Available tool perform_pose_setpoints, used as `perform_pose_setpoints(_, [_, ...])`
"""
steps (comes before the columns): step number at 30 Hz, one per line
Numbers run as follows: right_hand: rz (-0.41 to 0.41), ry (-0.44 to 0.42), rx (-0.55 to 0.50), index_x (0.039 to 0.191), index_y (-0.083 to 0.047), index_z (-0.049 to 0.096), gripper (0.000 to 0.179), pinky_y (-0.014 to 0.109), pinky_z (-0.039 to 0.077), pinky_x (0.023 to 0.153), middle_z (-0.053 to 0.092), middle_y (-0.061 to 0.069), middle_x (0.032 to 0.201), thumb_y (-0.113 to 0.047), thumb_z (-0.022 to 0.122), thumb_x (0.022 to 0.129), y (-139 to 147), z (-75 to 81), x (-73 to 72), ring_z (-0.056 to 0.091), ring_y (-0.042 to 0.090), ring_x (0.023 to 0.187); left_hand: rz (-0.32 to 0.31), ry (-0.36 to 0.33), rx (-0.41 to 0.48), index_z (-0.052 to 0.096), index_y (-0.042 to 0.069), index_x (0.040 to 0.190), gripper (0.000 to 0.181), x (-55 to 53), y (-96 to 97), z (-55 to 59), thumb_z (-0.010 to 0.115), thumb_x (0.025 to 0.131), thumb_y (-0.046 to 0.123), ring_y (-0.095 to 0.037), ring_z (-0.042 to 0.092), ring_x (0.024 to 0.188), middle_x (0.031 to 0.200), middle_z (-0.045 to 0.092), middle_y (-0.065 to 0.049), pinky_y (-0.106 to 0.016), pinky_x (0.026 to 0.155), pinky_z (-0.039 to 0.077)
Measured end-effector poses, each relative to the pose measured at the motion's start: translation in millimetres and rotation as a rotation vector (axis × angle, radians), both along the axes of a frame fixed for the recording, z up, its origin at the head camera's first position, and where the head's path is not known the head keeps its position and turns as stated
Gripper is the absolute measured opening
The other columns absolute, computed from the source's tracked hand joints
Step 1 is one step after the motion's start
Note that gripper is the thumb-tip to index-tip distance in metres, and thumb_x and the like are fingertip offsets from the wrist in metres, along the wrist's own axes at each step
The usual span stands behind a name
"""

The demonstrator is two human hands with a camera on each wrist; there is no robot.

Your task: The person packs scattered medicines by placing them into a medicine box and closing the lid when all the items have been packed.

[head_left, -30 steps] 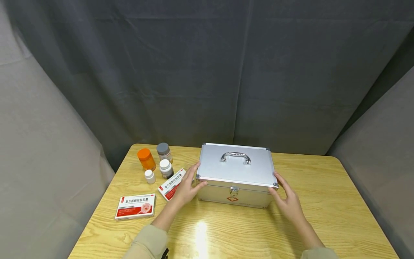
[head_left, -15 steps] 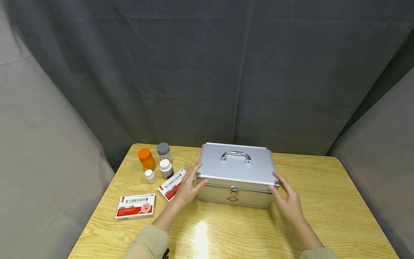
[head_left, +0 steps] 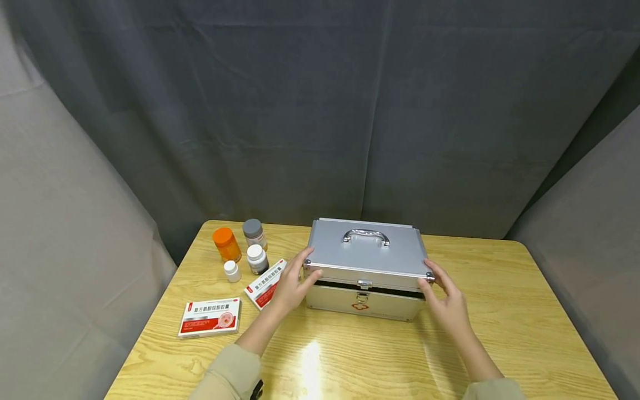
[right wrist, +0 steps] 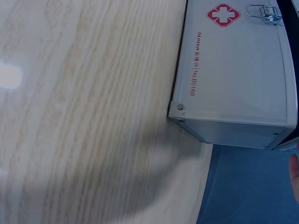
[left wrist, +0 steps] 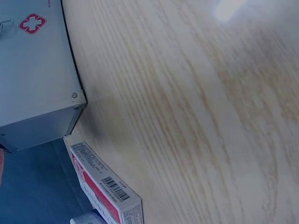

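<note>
A silver first-aid box (head_left: 330, 299) with a red cross emblem stands at the middle of the table, its latch undone. Its lid (head_left: 325, 247) is raised slightly at the front, leaving a dark gap above the body. My left hand (head_left: 290, 286) grips the lid's front left corner, thumb on the front and fingers along the side. At the front right corner my right hand (head_left: 450, 311) holds the lid the same way. Both wrist views show the box's front, but little of either hand; the inside of the box is hidden.
Left of the box stand an orange bottle (head_left: 227, 246), a grey-capped bottle (head_left: 255, 234), a white-capped bottle (head_left: 257, 259) and a small white bottle (head_left: 232, 271). One medicine box (head_left: 264, 286) lies beside my left hand, another (head_left: 210, 318) nearer the table's left edge.
Both hands have lifted the front of the lid a little. A dark gap has opened between lid and body, and the latch halves have come apart. The bottles and medicine boxes stay in place.
</note>
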State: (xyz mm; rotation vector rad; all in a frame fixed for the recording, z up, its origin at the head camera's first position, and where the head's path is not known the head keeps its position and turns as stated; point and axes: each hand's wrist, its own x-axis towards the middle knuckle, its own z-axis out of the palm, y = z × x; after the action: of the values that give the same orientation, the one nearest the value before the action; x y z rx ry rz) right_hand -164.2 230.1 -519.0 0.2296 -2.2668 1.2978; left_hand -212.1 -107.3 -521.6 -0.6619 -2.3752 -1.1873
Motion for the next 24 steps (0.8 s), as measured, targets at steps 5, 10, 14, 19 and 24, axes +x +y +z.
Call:
perform_pose_setpoints(5, [0.022, 0.030, -0.005, 0.128, -0.011, 0.053, 0.045, 0.004, 0.034, 0.087, 0.056, 0.019, 0.121, -0.005, 0.063, 0.084, 1, 6.7, -2.8, 0.049, -0.014, 0.101, 0.021, 0.014, 0.002, 0.043, 0.013, 0.134, 0.054, -1.6, 1.5, 6.9, 0.057, 0.088, 0.037, -0.029, 0.050, 0.116, 0.131, 0.050, -0.013, -0.044, 0.094, 0.041])
perform_pose_setpoints(10, [0.007, 0.027, -0.020, 0.126, -0.008, 0.055, 0.042, 0.005, 0.037, 0.084, 0.060, 0.019, 0.113, -0.005, 0.063, 0.085, 1, 15.8, -6.6, 0.052, -0.013, 0.093, 0.053, -0.002, 0.010, 0.045, 0.015, 0.132, 0.052, -4.0, 4.1, 16.0, 0.058, 0.087, 0.038, -0.028, 0.053, 0.112, 0.127, 0.054, -0.012, -0.044, 0.091, 0.044])
perform_pose_setpoints(14, [-0.012, 0.026, -0.035, 0.123, -0.005, 0.057, 0.040, 0.007, 0.040, 0.079, 0.065, 0.018, 0.102, -0.002, 0.063, 0.083, 0, 23.0, -10.1, 0.054, -0.011, 0.086, 0.088, -0.025, 0.033, 0.047, 0.018, 0.131, 0.052, -5.1, 6.5, 22.8, 0.060, 0.085, 0.039, -0.029, 0.056, 0.108, 0.124, 0.056, -0.013, -0.045, 0.087, 0.045])
perform_pose_setpoints(19, [-0.033, 0.029, -0.059, 0.119, -0.001, 0.059, 0.039, 0.007, 0.043, 0.071, 0.066, 0.020, 0.096, 0.002, 0.064, 0.081, -3, 31.4, -13.2, 0.056, -0.010, 0.078, 0.124, -0.031, 0.037, 0.050, 0.020, 0.128, 0.051, -7.8, 8.2, 29.8, 0.062, 0.083, 0.040, -0.027, 0.058, 0.103, 0.119, 0.059, -0.013, -0.044, 0.083, 0.047])
perform_pose_setpoints(24, [-0.052, 0.005, -0.110, 0.117, -0.003, 0.061, 0.035, 0.008, 0.045, 0.068, 0.066, 0.018, 0.098, -0.002, 0.064, 0.083, -5, 39.8, -17.8, 0.058, -0.010, 0.078, 0.130, -0.036, 0.059, 0.051, 0.019, 0.127, 0.049, -12.8, 9.2, 35.6, 0.062, 0.084, 0.040, -0.024, 0.060, 0.095, 0.111, 0.063, -0.012, -0.041, 0.077, 0.049])
